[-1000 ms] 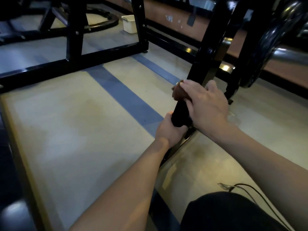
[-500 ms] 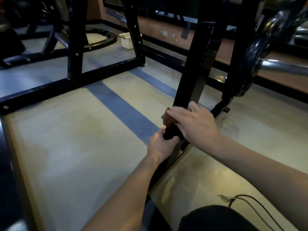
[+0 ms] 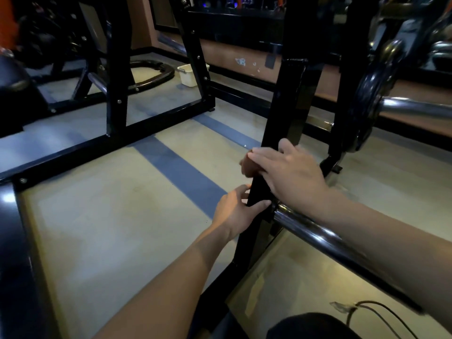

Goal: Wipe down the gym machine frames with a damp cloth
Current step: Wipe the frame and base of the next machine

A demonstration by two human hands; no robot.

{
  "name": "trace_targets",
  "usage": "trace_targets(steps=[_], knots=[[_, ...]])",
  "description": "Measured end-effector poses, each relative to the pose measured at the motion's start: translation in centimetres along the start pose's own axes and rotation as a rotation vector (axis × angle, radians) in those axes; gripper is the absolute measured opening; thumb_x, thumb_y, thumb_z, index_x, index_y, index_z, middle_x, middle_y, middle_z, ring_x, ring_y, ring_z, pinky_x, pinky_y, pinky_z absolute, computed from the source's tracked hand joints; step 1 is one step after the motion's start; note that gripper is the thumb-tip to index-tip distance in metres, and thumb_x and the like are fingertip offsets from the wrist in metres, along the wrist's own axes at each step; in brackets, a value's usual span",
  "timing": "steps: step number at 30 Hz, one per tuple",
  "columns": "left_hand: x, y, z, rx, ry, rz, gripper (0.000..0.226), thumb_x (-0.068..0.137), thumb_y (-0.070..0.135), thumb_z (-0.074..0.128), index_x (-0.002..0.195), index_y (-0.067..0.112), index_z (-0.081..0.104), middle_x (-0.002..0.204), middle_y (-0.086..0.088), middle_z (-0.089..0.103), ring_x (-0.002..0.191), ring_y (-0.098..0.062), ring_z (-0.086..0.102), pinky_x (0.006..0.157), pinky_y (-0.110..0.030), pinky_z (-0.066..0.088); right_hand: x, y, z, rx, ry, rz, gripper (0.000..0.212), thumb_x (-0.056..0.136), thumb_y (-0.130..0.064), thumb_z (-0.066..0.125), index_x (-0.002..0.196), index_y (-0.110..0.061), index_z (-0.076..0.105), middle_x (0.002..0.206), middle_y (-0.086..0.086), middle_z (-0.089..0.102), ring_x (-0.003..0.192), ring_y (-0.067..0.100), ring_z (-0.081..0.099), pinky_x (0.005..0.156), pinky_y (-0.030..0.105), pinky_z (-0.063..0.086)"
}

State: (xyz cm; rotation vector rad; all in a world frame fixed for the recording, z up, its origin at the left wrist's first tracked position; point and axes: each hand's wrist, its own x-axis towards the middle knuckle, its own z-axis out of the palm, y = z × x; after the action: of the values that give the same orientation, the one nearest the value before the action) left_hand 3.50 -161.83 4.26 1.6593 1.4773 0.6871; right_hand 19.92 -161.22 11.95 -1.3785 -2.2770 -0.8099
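A black upright post (image 3: 288, 104) of the gym machine frame rises in the middle of the head view. My right hand (image 3: 291, 174) presses a small brown cloth (image 3: 248, 166) against the post's left face, fingers wrapped over it. Just below, my left hand (image 3: 237, 211) grips the same post, thumb and fingers around its edge. A chrome bar (image 3: 315, 234) juts out from the post under my right forearm.
A black base rail (image 3: 102, 145) runs across the floor at left, with a second upright (image 3: 117, 69) on it. A white plastic tub (image 3: 190, 74) stands on the floor at the back. A weight plate (image 3: 374, 91) on a chrome bar hangs at right. A cable (image 3: 381, 311) lies near my knee.
The view has tilted up, showing more of the frame. Both hands sit lower in the picture; my left hand's grip has loosened, with thumb and fingers now showing around the post's edge.
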Motion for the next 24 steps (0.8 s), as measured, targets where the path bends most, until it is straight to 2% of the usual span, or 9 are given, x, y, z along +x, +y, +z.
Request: trace_targets(steps=[3, 5, 10, 13, 16, 18, 21, 22, 24], knots=[[-0.2, 0.1, 0.4, -0.022, 0.043, 0.016, 0.059, 0.079, 0.069, 0.074, 0.128, 0.04, 0.065, 0.116, 0.019, 0.073, 0.097, 0.0, 0.068, 0.089, -0.03, 0.059, 4.1, 2.4, -2.6, -0.042, 0.167, 0.161, 0.047, 0.088, -0.022, 0.077, 0.133, -0.022, 0.064, 0.134, 0.001, 0.064, 0.093, 0.034, 0.056, 0.069, 0.041, 0.048], [-0.1, 0.0, 0.4, -0.012, 0.047, 0.001, 0.059, 0.079, 0.069, 0.074, 0.129, 0.039, 0.065, 0.116, 0.019, 0.073, 0.101, -0.002, 0.068, 0.093, -0.031, 0.058, 5.0, 2.8, -3.5, -0.057, 0.167, 0.256, 0.046, 0.093, -0.026, 0.071, 0.137, -0.021, 0.061, 0.138, 0.005, 0.055, 0.1, 0.034, 0.054, 0.072, 0.041, 0.046], [-0.2, 0.2, 0.4, -0.002, 0.047, -0.025, 0.075, 0.074, 0.078, 0.069, 0.136, 0.037, 0.062, 0.121, 0.017, 0.072, 0.107, -0.008, 0.068, 0.094, -0.039, 0.058, 1.4, 1.3, -1.9, -0.107, 0.024, -0.046, 0.049, 0.09, -0.026, 0.076, 0.136, -0.024, 0.06, 0.12, 0.0, 0.064, 0.092, 0.028, 0.053, 0.068, 0.038, 0.038], [-0.2, 0.3, 0.5, 0.006, 0.056, -0.028, 0.072, 0.078, 0.074, 0.072, 0.137, 0.036, 0.06, 0.122, 0.017, 0.072, 0.109, -0.008, 0.068, 0.096, -0.038, 0.057, 4.1, 3.1, -3.5, -0.068, 0.159, 0.09, 0.044, 0.089, -0.024, 0.077, 0.129, -0.022, 0.061, 0.11, 0.004, 0.068, 0.088, 0.032, 0.055, 0.068, 0.039, 0.04], [-0.3, 0.3, 0.6, -0.006, 0.065, -0.018, 0.065, 0.08, 0.069, 0.074, 0.136, 0.037, 0.062, 0.118, 0.016, 0.072, 0.107, -0.009, 0.068, 0.095, -0.038, 0.058, 6.5, 4.1, -5.2, -0.062, 0.278, 0.306, 0.035, 0.093, -0.025, 0.073, 0.126, -0.021, 0.063, 0.119, 0.001, 0.069, 0.09, 0.031, 0.052, 0.073, 0.036, 0.033], [-0.4, 0.4, 0.6, -0.009, 0.057, -0.017, 0.062, 0.082, 0.066, 0.074, 0.136, 0.038, 0.061, 0.119, 0.016, 0.073, 0.107, -0.008, 0.068, 0.095, -0.037, 0.058, 5.5, 2.9, -4.4, -0.022, 0.302, 0.283, 0.032, 0.087, -0.019, 0.076, 0.119, -0.02, 0.069, 0.113, 0.002, 0.071, 0.084, 0.031, 0.053, 0.07, 0.034, 0.033], [-0.6, 0.6, 0.4, -0.021, 0.055, -0.025, 0.065, 0.084, 0.064, 0.074, 0.14, 0.036, 0.058, 0.123, 0.014, 0.071, 0.113, -0.009, 0.066, 0.095, -0.031, 0.056, 2.7, 1.7, -3.1, -0.065, 0.163, 0.066, 0.035, 0.084, -0.017, 0.082, 0.116, -0.022, 0.071, 0.11, -0.001, 0.073, 0.082, 0.029, 0.053, 0.069, 0.035, 0.035], [-0.6, 0.7, 0.4, -0.022, 0.053, -0.027, 0.065, 0.084, 0.064, 0.074, 0.141, 0.036, 0.058, 0.124, 0.014, 0.071, 0.114, -0.01, 0.066, 0.095, -0.031, 0.055, 2.9, 2.3, -3.3, -0.067, 0.159, 0.069, 0.036, 0.085, -0.02, 0.082, 0.119, -0.023, 0.07, 0.111, -0.002, 0.073, 0.083, 0.029, 0.053, 0.071, 0.035, 0.034], [-0.5, 0.6, 0.4, -0.04, 0.047, -0.016, 0.057, 0.084, 0.062, 0.075, 0.134, 0.037, 0.062, 0.118, 0.015, 0.073, 0.108, -0.008, 0.068, 0.094, -0.033, 0.057, 5.2, 4.2, -4.3, -0.021, 0.278, 0.237, 0.037, 0.087, -0.021, 0.079, 0.122, -0.022, 0.068, 0.113, 0.001, 0.071, 0.087, 0.032, 0.054, 0.074, 0.036, 0.032]])
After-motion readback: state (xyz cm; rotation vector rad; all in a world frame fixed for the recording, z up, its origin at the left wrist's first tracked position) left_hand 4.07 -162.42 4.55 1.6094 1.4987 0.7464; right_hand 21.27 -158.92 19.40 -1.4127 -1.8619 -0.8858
